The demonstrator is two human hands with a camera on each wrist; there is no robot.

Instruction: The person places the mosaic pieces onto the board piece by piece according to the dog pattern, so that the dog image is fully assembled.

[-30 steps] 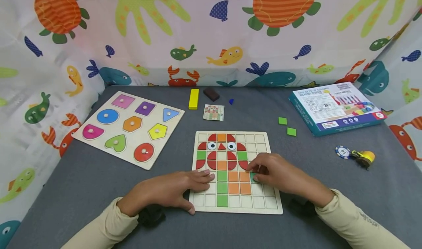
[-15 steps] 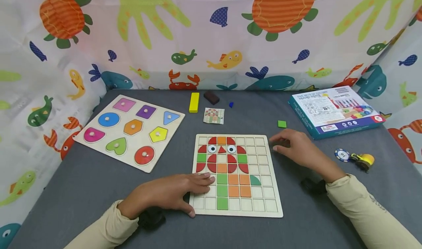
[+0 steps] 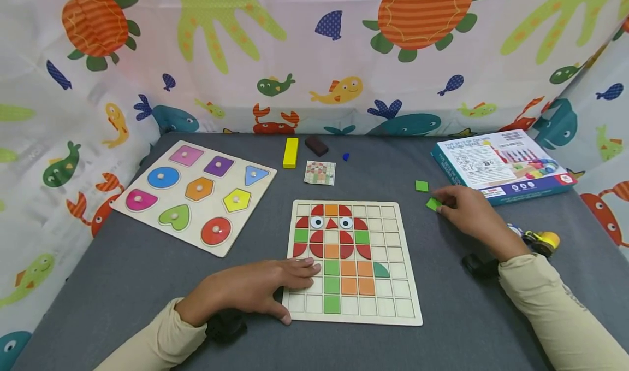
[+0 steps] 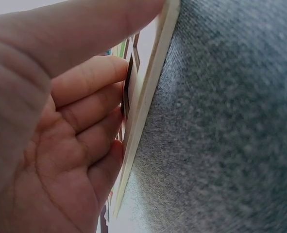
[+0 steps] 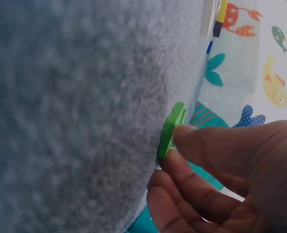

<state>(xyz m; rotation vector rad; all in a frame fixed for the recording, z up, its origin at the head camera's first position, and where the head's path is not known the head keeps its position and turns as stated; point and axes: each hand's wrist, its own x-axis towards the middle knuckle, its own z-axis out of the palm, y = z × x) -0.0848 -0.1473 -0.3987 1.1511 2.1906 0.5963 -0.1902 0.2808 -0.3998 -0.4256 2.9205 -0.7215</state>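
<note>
My left hand (image 3: 255, 288) rests flat on the lower left of the wooden grid board (image 3: 405, 311), its fingers straight over the squares and the thumb at the front edge. Green, orange and red tiles form a figure on the board, and a teal quarter-round tile (image 3: 380, 270) lies at its right side. Right of the board, my right hand (image 3: 467, 210) pinches a green square tile (image 3: 433, 204) between thumb and fingers. In the right wrist view this green tile (image 5: 170, 133) is low over the grey cloth. A second green square tile (image 3: 421, 186) lies just behind it.
A knob puzzle board (image 3: 236, 163) lies at the back left. Behind the grid board are a yellow block (image 3: 290, 153), a dark brown block (image 3: 316, 145), a pattern card (image 3: 320, 172) and a small blue piece (image 3: 346, 156). A box (image 3: 501, 160) and a toy bee (image 3: 543, 242) are on the right.
My right hand has left the teal tile on the board and moved right to one of the green square tiles, which it now pinches. My left hand has stayed in place.
</note>
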